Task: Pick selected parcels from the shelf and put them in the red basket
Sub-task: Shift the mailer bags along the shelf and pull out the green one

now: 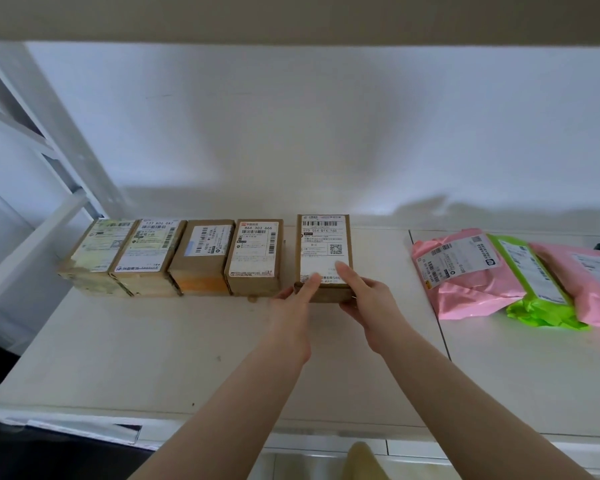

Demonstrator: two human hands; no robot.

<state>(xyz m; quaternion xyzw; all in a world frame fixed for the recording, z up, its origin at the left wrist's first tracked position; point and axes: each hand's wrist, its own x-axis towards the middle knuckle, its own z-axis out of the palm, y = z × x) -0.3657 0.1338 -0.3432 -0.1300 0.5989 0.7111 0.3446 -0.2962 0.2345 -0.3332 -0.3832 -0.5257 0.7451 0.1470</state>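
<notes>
Both hands grasp one brown parcel point(324, 252) at its near end: the left hand point(293, 308) at its 7 o'clock corner, the right hand point(368, 299) at 5 o'clock, thumbs on the label. It lies on the white shelf point(187, 348). Four boxes point(174, 256) line up at its 9 o'clock; pink and green mailer bags point(510, 278) lie at 3 o'clock.

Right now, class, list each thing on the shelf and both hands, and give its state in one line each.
Held box: gripped at its near end by both hands, apart from the row.
Four boxes: flat in a row, side by side, untouched.
Left hand: grips the box's left corner.
Right hand: grips the box's right corner.
Pink bags: lying flat, a green bag between them.
Green bag: lying flat, untouched.
</notes>
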